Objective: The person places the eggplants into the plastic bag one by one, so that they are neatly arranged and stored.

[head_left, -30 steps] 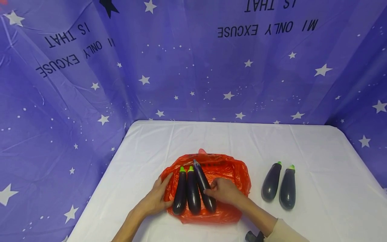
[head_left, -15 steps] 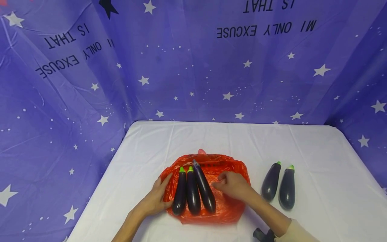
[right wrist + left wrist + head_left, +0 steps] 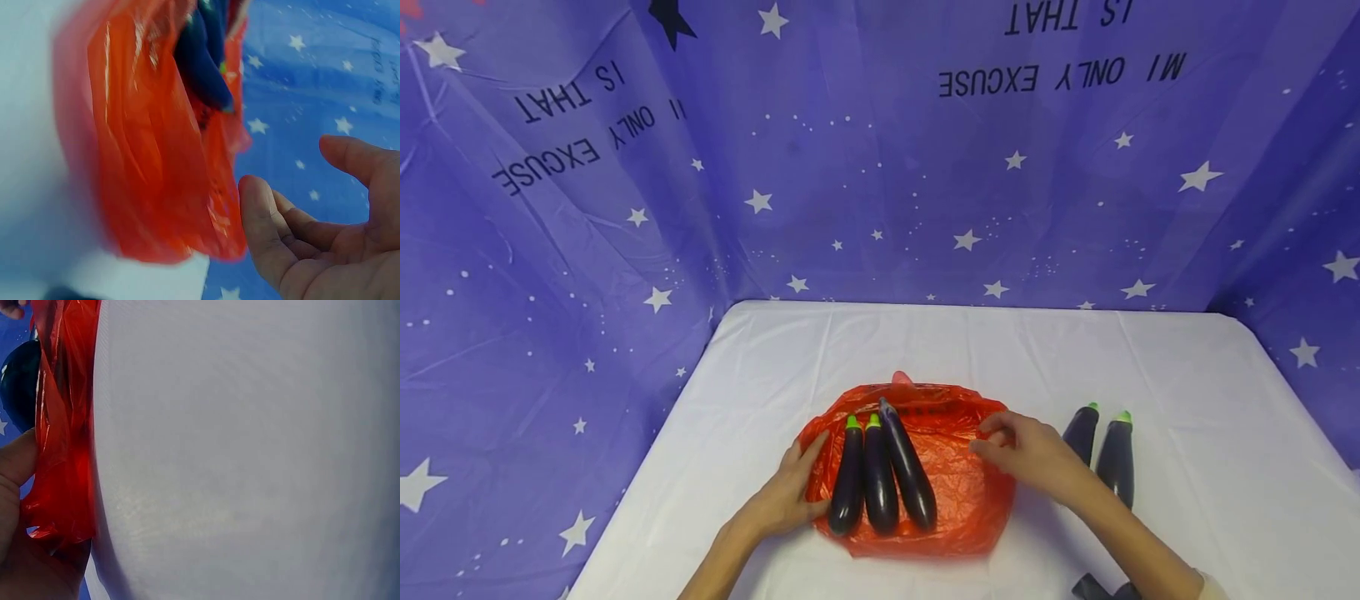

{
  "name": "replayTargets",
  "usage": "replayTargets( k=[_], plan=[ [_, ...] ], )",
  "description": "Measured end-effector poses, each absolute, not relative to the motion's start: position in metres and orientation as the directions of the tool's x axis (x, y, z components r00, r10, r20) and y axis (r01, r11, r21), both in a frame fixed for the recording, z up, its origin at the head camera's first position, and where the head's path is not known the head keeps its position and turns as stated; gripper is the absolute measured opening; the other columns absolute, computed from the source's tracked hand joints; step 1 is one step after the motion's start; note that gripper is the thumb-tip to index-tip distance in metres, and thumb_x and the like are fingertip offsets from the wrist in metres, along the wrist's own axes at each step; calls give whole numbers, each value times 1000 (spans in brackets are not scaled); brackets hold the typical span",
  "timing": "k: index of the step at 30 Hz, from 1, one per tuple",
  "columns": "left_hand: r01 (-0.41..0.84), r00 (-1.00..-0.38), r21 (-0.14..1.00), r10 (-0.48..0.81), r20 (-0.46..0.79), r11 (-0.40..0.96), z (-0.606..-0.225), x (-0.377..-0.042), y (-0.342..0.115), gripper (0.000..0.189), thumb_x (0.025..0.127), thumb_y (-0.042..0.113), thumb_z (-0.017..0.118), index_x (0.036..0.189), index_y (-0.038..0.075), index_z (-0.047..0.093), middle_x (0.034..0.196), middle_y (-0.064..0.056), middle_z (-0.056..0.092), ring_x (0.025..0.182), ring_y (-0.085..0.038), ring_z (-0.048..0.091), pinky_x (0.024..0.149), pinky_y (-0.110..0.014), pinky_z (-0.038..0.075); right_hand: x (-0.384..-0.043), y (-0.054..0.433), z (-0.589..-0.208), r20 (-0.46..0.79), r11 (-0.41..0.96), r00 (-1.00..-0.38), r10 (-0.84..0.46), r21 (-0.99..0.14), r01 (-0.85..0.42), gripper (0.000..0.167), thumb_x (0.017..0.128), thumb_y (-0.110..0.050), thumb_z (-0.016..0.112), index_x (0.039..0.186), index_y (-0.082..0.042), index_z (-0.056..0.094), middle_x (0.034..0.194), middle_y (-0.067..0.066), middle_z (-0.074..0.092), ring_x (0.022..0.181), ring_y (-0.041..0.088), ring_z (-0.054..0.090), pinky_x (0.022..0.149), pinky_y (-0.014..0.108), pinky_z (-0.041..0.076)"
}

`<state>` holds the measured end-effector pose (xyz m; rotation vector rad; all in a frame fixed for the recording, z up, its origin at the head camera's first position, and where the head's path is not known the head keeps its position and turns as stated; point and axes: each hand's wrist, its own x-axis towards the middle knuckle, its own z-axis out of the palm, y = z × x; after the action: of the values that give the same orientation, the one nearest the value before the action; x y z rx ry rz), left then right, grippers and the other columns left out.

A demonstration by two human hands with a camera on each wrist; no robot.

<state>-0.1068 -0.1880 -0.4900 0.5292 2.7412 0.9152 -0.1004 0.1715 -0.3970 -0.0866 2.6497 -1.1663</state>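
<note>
A red plastic bag (image 3: 962, 500) lies with its mouth spread on the white table. Three dark purple eggplants lie side by side in it: a left one (image 3: 847, 483), a middle one (image 3: 880, 483) and a slimmer, tilted one (image 3: 910, 471) without a bright green cap. My left hand (image 3: 782, 496) holds the bag's left side, thumb toward the front and fingers at the rim. In the left wrist view its thumb (image 3: 15, 459) lies against the red plastic. My right hand (image 3: 1033, 450) hovers by the bag's right edge, fingers loosely bent and holding nothing.
Two more eggplants with green caps lie to the right of the bag, a nearer-to-bag one (image 3: 1081, 432) and an outer one (image 3: 1117, 458), both partly behind my right arm. A dark object (image 3: 1093, 587) shows beneath the right forearm. A purple star-printed curtain (image 3: 880, 167) surrounds the table (image 3: 1210, 400).
My right hand has let go of the slim eggplant and moved right, from inside the bag to its right edge. The left hand and the eggplants stay put.
</note>
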Motion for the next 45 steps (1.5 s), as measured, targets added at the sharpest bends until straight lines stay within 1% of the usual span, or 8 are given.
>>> replayTargets(
  k=[5, 11, 16, 19, 23, 27, 37, 45],
  plan=[
    [293, -912, 605, 406, -54, 740, -489, -108, -189, 96, 71, 18, 78, 150, 6, 25, 145, -25, 24, 132, -37, 28, 105, -50, 32, -90, 205, -389, -256, 669, -963, -88, -732, 133, 50, 85, -43, 67, 116, -5, 60, 89, 1, 63, 76, 15, 63, 64, 30, 50],
    [294, -911, 607, 409, -56, 738, -490, -109, -190, 96, 71, 17, 78, 150, 6, 24, 146, -24, 23, 133, -37, 27, 106, -50, 31, -81, 262, -396, -248, 728, -969, -10, -666, 163, 63, 89, -48, 61, 123, 4, 53, 94, 7, 65, 74, 18, 66, 65, 33, 53],
    [276, -915, 616, 397, -65, 737, -492, -108, -190, 97, 71, 17, 79, 150, 7, 24, 146, -24, 23, 133, -37, 27, 105, -51, 32, -77, 309, -412, -186, 827, -980, 71, -538, 161, 65, 92, -49, 54, 121, 9, 49, 99, 21, 66, 88, 38, 64, 69, 45, 49],
    [268, -917, 618, 392, -70, 739, -491, -107, -190, 96, 71, 17, 78, 150, 6, 24, 146, -24, 23, 133, -38, 26, 105, -51, 32, -76, 329, -425, -231, 844, -968, 93, -497, 200, 69, 93, -51, 49, 122, 12, 46, 102, 25, 65, 94, 44, 60, 73, 50, 45],
    [276, -917, 611, 394, -64, 742, -491, -107, -190, 96, 71, 16, 79, 150, 5, 25, 146, -24, 24, 133, -38, 27, 105, -51, 32, -79, 337, -442, -330, 799, -940, 90, -539, 266, 75, 95, -51, 46, 123, 18, 41, 102, 25, 66, 86, 34, 65, 79, 53, 44],
    [284, -914, 611, 402, -60, 738, -490, -107, -189, 96, 71, 16, 79, 150, 5, 25, 146, -24, 24, 133, -37, 27, 105, -50, 31, -83, 335, -452, -382, 764, -920, 87, -568, 308, 74, 94, -50, 48, 117, 20, 48, 96, 22, 68, 77, 23, 66, 78, 49, 46],
    [285, -911, 605, 407, -70, 743, -488, -107, -189, 95, 72, 17, 78, 150, 5, 25, 147, -24, 23, 134, -37, 26, 106, -50, 30, -85, 335, -463, -448, 679, -889, 92, -625, 385, 74, 92, -51, 52, 114, 19, 52, 91, 11, 67, 84, 24, 64, 78, 44, 50],
    [282, -910, 608, 407, -74, 742, -488, -107, -189, 95, 73, 18, 78, 150, 7, 24, 146, -23, 23, 133, -36, 27, 105, -49, 32, -85, 335, -460, -449, 685, -889, 87, -621, 381, 72, 93, -50, 50, 115, 19, 52, 92, 11, 67, 86, 23, 62, 77, 40, 47]
  ],
)
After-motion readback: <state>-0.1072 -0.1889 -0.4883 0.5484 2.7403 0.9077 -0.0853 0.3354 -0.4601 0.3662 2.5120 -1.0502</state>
